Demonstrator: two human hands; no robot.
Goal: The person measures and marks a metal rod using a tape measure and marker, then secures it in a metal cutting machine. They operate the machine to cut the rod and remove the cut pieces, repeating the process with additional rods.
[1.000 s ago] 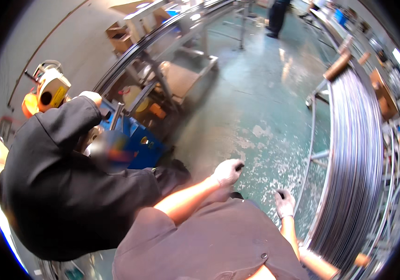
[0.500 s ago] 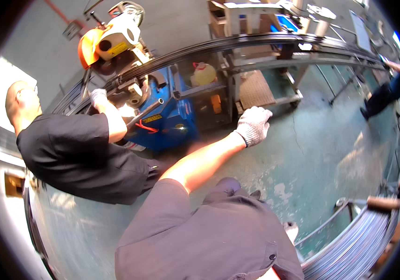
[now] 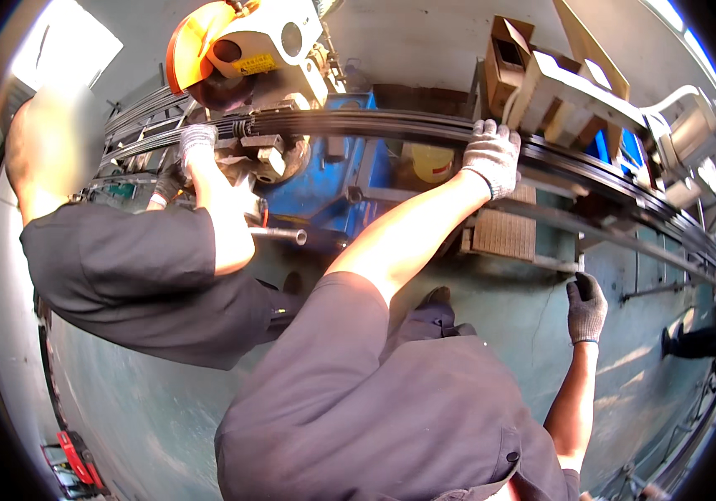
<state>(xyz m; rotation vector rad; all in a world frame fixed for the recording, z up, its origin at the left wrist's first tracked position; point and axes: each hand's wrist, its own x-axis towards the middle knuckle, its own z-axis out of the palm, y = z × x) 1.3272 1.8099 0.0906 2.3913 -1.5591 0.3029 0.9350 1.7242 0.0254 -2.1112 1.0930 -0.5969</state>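
My left hand (image 3: 493,159), in a pale knitted work glove, rests over a bundle of long dark metal bars (image 3: 391,125). Its fingers bend over the far side of the bars. Lower down on the right, my right hand (image 3: 586,309) hangs in a grey glove. Its fingers are loosely bent, the thumb is apart, and it holds nothing. To the left, the bars run through the clamp of a cut-off saw (image 3: 262,46) with an orange guard. A co-worker's gloved hand (image 3: 197,140) is on the bars by that clamp.
A co-worker (image 3: 132,275) stands close on my left. A metal tube handle (image 3: 278,235) sticks out from the blue machine base (image 3: 333,184). Cardboard boxes (image 3: 504,71) stand behind the bars. A ribbed tan board (image 3: 504,230) lies below them. Another person's leg (image 3: 704,341) shows far right.
My left hand has moved from above the floor onto the bars. My right hand has come into view. The view has shifted, and the co-worker's second gloved hand now shows.
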